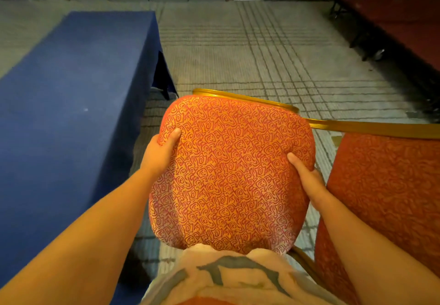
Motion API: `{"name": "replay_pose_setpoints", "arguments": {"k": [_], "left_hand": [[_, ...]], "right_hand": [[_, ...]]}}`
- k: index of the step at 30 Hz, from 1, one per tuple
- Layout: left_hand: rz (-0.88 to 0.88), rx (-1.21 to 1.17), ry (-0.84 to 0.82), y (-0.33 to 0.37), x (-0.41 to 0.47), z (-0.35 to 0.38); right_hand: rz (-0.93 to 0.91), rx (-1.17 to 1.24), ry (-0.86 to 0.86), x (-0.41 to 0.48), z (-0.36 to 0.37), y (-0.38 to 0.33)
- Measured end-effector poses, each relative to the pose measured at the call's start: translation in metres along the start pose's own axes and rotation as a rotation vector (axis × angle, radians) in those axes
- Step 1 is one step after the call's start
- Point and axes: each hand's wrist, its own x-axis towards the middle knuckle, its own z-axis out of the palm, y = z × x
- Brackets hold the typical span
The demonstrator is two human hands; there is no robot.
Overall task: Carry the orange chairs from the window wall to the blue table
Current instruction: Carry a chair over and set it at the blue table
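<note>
Centre of my feed: the orange chair (231,173), its swirl-patterned cushion facing up at the camera and close against the person's shirt (233,278). The left hand (162,152) grips the cushion's left edge, thumb pressed flat on the fabric and the fingers curled out of sight behind it. The right hand (307,181) holds the right edge lower down in the same way, thumb on the face and the rest wrapped round the side. A gold frame (250,100) shows along the cushion's far edge. I cannot tell from here whether the chair's legs touch the floor, as the cushion hides them.

The blue table (71,114) runs along the left, from near to far, and its near stretch lies just beside the left forearm. A second chair (385,197), same orange fabric and gold trim, stands just to the right of the held one, close to the right arm. Grey carpet (238,50) with dark grid lines spreads beyond, and a red platform (404,19) sits at the far right by the wall.
</note>
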Motion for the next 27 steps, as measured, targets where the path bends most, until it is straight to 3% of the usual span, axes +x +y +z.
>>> {"name": "replay_pose_setpoints", "arguments": {"k": [14, 19, 27], "left_hand": [[-0.021, -0.063, 0.065, 0.060, 0.247, 0.019], [-0.080, -0.075, 0.095, 0.086, 0.342, 0.045], [-0.208, -0.050, 0.126, 0.094, 0.469, 0.044]], "right_hand": [[-0.098, -0.079, -0.093, 0.227, 0.114, -0.161], [-0.046, -0.125, -0.147, 0.331, 0.148, -0.227], [0.063, -0.135, -0.226, 0.436, 0.227, -0.276]]}}
